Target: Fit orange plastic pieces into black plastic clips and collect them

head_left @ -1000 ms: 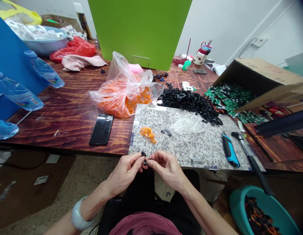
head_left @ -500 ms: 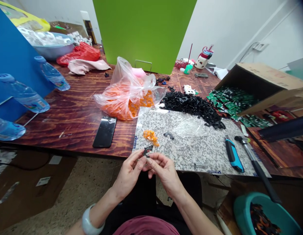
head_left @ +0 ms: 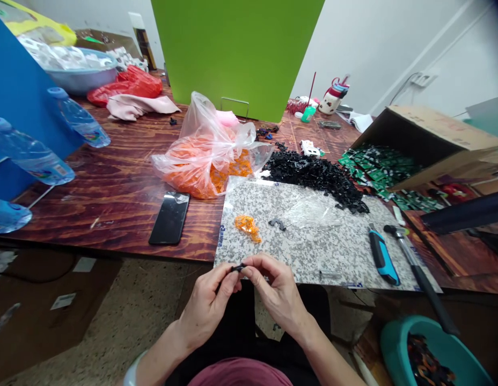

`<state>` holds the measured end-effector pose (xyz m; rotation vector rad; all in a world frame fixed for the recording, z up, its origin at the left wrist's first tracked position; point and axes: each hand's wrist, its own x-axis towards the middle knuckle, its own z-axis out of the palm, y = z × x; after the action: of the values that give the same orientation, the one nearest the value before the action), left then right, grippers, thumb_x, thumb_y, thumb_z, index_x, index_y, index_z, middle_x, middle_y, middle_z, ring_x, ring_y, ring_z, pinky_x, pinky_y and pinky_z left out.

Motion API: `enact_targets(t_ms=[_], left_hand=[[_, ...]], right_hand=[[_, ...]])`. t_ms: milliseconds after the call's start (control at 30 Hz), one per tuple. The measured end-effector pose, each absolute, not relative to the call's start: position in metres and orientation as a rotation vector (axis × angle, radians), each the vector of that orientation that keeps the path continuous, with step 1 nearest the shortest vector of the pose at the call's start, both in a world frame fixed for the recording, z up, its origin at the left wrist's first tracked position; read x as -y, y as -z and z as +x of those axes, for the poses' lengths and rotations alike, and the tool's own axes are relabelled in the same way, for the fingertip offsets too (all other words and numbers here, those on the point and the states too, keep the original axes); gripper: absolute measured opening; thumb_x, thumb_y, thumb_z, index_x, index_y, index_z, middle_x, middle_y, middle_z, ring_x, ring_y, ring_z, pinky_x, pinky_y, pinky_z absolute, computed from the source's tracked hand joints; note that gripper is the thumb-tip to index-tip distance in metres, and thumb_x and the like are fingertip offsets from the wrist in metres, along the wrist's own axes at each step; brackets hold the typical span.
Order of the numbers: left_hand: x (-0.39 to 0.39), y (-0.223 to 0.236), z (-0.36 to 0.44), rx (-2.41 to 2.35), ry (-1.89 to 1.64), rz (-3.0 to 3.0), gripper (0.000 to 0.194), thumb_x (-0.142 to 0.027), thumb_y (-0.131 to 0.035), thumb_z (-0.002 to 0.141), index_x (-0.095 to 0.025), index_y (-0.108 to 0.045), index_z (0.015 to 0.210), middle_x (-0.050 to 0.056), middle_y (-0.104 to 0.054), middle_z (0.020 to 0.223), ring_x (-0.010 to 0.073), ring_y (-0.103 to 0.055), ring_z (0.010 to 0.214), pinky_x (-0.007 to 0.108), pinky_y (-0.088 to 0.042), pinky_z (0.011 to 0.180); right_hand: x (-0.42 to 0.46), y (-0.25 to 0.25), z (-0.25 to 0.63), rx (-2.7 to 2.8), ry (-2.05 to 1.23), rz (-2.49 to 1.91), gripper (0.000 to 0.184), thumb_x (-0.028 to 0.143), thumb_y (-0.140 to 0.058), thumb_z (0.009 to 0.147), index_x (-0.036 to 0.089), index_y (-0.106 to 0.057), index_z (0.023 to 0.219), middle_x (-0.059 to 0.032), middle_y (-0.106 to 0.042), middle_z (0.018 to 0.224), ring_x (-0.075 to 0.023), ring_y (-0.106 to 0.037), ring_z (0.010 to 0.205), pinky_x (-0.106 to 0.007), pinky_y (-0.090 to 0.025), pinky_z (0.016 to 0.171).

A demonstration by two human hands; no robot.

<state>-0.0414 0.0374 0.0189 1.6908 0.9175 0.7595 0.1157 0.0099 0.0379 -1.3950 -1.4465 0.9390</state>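
Between the fingertips of both hands is a small black plastic part (head_left: 237, 267), mostly covered by the fingers. My left hand (head_left: 211, 295) pinches its left side, and my right hand (head_left: 273, 289) pinches its right end. Both hands are just off the front edge of a speckled grey board (head_left: 261, 257). Just beyond them on the board sits a little heap of orange plastic pieces (head_left: 248, 226). To its right lie a dark curved piece (head_left: 277, 223) and a spread of thin clear strands or pins (head_left: 313, 210).
A tied clear bag (head_left: 209, 166) of orange parts and a phone (head_left: 170, 217) lie left. Black parts (head_left: 313, 174) are heaped behind the board. Right are a blue cutter knife (head_left: 382, 257), a hammer (head_left: 422, 279), a cardboard box (head_left: 438, 128) with green pieces and a teal tub (head_left: 397, 343) below.
Both hands have drawn slightly down toward my body. The black part, upright and showing its curved shape before, is now turned flatter and more covered by my fingers.
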Motion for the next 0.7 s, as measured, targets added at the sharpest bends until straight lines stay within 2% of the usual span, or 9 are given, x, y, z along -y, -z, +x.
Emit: enact_targets(t_ms=[133, 300, 433, 533, 633, 700], left_hand=[[-0.030, -0.020, -0.046, -0.871, -0.872, 1.772, 0.021, -0.016, -0.039, 0.093, -0.019, -0.053, 0.079, -0.004, -0.047, 0.063, 0.0105, -0.048, 0.057, 0.020, -0.038, 0.057], [-0.021, -0.025, -0.048, -0.810, -0.941, 1.792, 0.017, -0.013, -0.042, 0.092, -0.021, -0.057, 0.089, -0.006, -0.044, 0.062, 0.0081, -0.039, 0.049, 0.019, -0.033, 0.051], [-0.028, -0.019, -0.045, -0.928, -0.892, 1.669, 0.021, -0.020, -0.041, 0.094, -0.019, -0.057, 0.080, -0.006, -0.039, 0.058, 0.0086, -0.035, 0.050, 0.021, -0.031, 0.051], [-0.041, -0.009, -0.040, -1.030, -0.831, 1.465, 0.028, -0.030, -0.040, 0.095, -0.018, -0.053, 0.074, -0.007, -0.037, 0.057, 0.0092, -0.034, 0.052, 0.021, -0.029, 0.050], [-0.049, -0.003, -0.037, -1.042, -0.827, 1.241, 0.030, -0.039, -0.040, 0.094, -0.017, -0.055, 0.079, -0.006, -0.037, 0.059, 0.0093, -0.033, 0.052, 0.021, -0.029, 0.049], [-0.050, -0.002, -0.037, -1.032, -0.839, 1.146, 0.032, -0.042, -0.041, 0.093, -0.016, -0.056, 0.081, -0.006, -0.039, 0.061, 0.0092, -0.034, 0.053, 0.021, -0.030, 0.050]], right_hand=[[-0.001, -0.049, 0.110, 1.566, -0.850, -1.363, 0.011, 0.024, -0.052, 0.090, 0.017, -0.059, 0.084, -0.0008, -0.056, 0.073, -0.0120, -0.052, 0.066, -0.023, -0.041, 0.061], [0.004, -0.059, 0.106, 1.650, -0.731, -1.274, 0.013, 0.018, -0.047, 0.090, 0.018, -0.053, 0.079, -0.0007, -0.053, 0.072, -0.0124, -0.050, 0.066, -0.023, -0.039, 0.060], [-0.010, -0.049, 0.109, 1.669, -0.742, -1.326, 0.015, 0.021, -0.049, 0.091, 0.018, -0.054, 0.077, -0.0003, -0.055, 0.070, -0.0121, -0.051, 0.066, -0.023, -0.040, 0.060], [-0.041, -0.040, 0.121, 1.831, -0.747, -1.367, 0.015, 0.026, -0.050, 0.092, 0.017, -0.060, 0.085, -0.0017, -0.062, 0.078, -0.0125, -0.056, 0.072, -0.022, -0.043, 0.067], [-0.084, -0.035, 0.135, 2.096, -0.394, -1.585, 0.021, 0.029, -0.046, 0.095, 0.018, -0.062, 0.099, -0.0057, -0.066, 0.097, -0.0164, -0.057, 0.088, -0.027, -0.041, 0.079], [-0.109, -0.033, 0.141, 2.218, -0.181, -1.741, 0.024, 0.031, -0.045, 0.095, 0.019, -0.063, 0.105, -0.0086, -0.065, 0.104, -0.0213, -0.054, 0.094, -0.032, -0.038, 0.081]])
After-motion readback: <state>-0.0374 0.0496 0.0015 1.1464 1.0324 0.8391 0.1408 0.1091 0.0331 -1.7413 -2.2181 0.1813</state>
